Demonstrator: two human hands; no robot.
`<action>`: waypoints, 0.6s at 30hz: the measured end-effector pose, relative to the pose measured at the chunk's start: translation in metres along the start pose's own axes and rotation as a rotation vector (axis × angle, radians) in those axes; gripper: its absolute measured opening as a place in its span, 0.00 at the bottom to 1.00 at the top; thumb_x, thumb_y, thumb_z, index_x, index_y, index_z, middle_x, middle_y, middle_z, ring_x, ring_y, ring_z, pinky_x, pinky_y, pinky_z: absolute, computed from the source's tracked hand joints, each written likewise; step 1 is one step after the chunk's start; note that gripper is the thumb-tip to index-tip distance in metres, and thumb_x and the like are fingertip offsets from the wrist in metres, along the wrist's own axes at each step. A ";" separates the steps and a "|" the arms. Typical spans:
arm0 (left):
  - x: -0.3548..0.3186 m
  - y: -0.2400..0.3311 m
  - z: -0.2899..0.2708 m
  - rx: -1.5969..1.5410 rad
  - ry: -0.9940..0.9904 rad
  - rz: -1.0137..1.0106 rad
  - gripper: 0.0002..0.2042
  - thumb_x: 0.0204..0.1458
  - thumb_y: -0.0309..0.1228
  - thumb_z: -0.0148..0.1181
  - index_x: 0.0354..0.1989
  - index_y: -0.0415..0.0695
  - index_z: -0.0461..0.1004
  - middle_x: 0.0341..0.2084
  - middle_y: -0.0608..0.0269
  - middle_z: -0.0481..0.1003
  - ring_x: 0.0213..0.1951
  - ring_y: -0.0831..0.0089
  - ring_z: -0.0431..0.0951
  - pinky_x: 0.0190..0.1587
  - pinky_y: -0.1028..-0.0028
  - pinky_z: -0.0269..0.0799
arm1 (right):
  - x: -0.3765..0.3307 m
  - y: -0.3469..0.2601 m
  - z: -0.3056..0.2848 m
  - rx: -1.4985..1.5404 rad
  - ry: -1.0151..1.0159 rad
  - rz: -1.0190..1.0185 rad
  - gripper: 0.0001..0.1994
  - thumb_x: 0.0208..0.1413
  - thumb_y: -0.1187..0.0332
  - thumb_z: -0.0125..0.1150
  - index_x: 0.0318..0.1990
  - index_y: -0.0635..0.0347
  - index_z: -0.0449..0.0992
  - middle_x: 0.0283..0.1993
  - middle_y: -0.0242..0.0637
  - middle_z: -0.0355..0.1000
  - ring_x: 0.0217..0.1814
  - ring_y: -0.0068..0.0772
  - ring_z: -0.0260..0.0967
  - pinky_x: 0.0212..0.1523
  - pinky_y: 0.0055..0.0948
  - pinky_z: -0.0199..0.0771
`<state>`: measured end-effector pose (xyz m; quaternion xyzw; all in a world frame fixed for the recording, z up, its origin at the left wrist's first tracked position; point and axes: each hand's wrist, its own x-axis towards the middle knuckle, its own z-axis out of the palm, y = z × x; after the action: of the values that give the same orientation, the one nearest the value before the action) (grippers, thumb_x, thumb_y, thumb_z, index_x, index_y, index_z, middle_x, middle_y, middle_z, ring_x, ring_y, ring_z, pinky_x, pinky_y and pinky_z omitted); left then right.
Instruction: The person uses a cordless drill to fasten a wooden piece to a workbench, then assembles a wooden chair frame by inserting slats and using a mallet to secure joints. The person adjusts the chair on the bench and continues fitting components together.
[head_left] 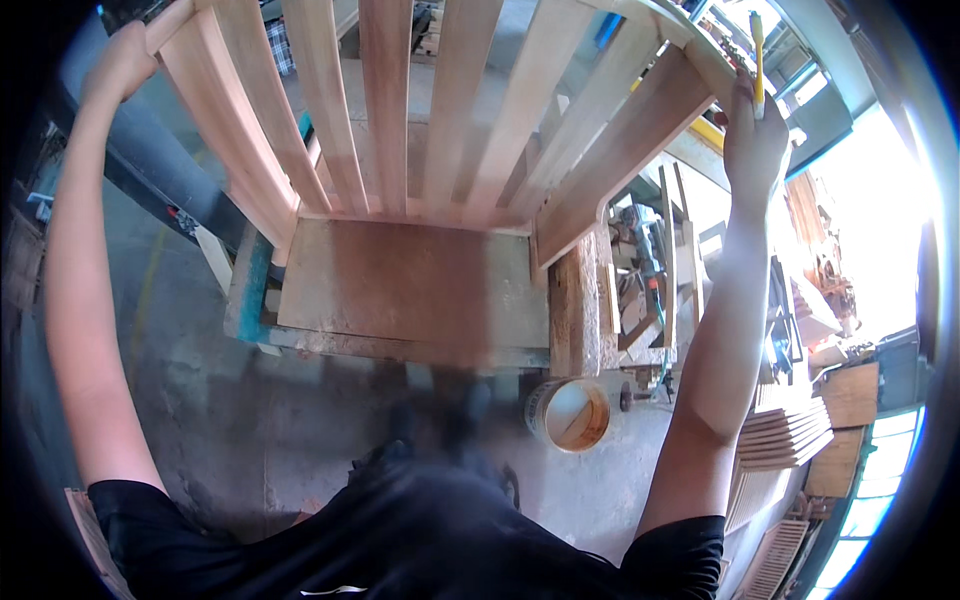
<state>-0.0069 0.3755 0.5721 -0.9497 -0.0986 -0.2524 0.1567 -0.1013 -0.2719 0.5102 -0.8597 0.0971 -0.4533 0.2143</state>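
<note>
A pale slatted wooden frame (387,110) stands on the workbench (420,285), its slats spreading toward the top. My left hand (122,65) is closed round the frame's upper left corner. At the upper right corner, my right hand (755,145) is closed with a slim yellow-handled tool (757,55) pointing up out of it. That hand also rests against the frame's edge. What the tool's lower end looks like is hidden by the fingers. Both arms are stretched wide and forward.
A round bucket (568,414) with a flat piece inside stands on the floor by the bench's near right corner. Right of the bench, a power tool (640,240) lies among wood offcuts. Stacked slatted panels (785,440) are farther right. A dark beam (150,170) runs along the left.
</note>
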 end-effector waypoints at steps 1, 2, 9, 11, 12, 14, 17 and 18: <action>0.001 -0.003 0.008 0.005 0.006 0.025 0.14 0.50 0.25 0.54 0.45 0.34 0.73 0.44 0.35 0.77 0.49 0.39 0.77 0.49 0.49 0.73 | 0.002 0.000 0.002 -0.032 -0.002 0.017 0.25 0.66 0.47 0.50 0.56 0.55 0.79 0.31 0.38 0.82 0.37 0.31 0.83 0.41 0.30 0.77; 0.003 -0.003 0.015 -0.011 -0.001 0.037 0.14 0.50 0.25 0.54 0.45 0.34 0.73 0.44 0.34 0.77 0.49 0.39 0.77 0.49 0.49 0.72 | 0.001 0.000 0.002 -0.043 -0.014 0.012 0.25 0.66 0.47 0.50 0.57 0.55 0.79 0.31 0.38 0.82 0.37 0.31 0.83 0.41 0.30 0.77; 0.015 -0.005 0.027 0.007 0.093 0.048 0.14 0.52 0.26 0.52 0.45 0.33 0.75 0.44 0.34 0.77 0.49 0.38 0.76 0.49 0.48 0.73 | 0.004 0.011 0.001 0.029 -0.002 -0.036 0.25 0.65 0.45 0.50 0.54 0.54 0.80 0.31 0.39 0.83 0.38 0.32 0.84 0.41 0.30 0.79; 0.007 0.008 0.024 0.022 0.090 0.094 0.14 0.53 0.27 0.52 0.44 0.33 0.76 0.43 0.34 0.77 0.49 0.38 0.77 0.49 0.49 0.73 | 0.010 0.019 0.001 -0.060 -0.035 -0.064 0.22 0.65 0.48 0.54 0.56 0.51 0.79 0.34 0.39 0.83 0.39 0.33 0.84 0.41 0.32 0.80; 0.002 0.007 0.021 0.042 0.105 0.155 0.14 0.53 0.28 0.52 0.44 0.33 0.76 0.43 0.34 0.77 0.49 0.38 0.77 0.49 0.49 0.73 | 0.012 0.024 0.002 -0.101 -0.046 -0.064 0.20 0.64 0.50 0.57 0.56 0.50 0.78 0.35 0.40 0.83 0.40 0.33 0.83 0.41 0.33 0.80; 0.007 0.005 0.021 0.068 0.136 0.199 0.13 0.53 0.29 0.54 0.43 0.33 0.77 0.42 0.34 0.77 0.48 0.38 0.77 0.48 0.49 0.74 | 0.012 0.026 0.012 -0.211 0.124 -0.550 0.19 0.68 0.59 0.50 0.51 0.65 0.78 0.46 0.51 0.79 0.50 0.47 0.76 0.52 0.42 0.73; 0.028 -0.016 0.031 0.096 0.129 0.182 0.16 0.50 0.34 0.59 0.41 0.34 0.78 0.40 0.37 0.78 0.45 0.40 0.78 0.45 0.51 0.74 | 0.004 0.005 -0.007 0.126 -0.055 -0.251 0.20 0.65 0.54 0.52 0.46 0.65 0.80 0.40 0.52 0.79 0.44 0.47 0.77 0.49 0.44 0.73; 0.045 -0.022 0.034 0.111 0.091 0.203 0.17 0.49 0.36 0.61 0.41 0.34 0.78 0.39 0.38 0.79 0.43 0.41 0.79 0.45 0.52 0.75 | 0.006 0.001 -0.018 0.236 -0.095 -0.146 0.21 0.64 0.53 0.53 0.44 0.65 0.80 0.38 0.52 0.80 0.42 0.48 0.78 0.48 0.45 0.73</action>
<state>0.0407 0.4125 0.5722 -0.9322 -0.0085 -0.2724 0.2382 -0.1127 -0.2797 0.5231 -0.8538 -0.0298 -0.4347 0.2849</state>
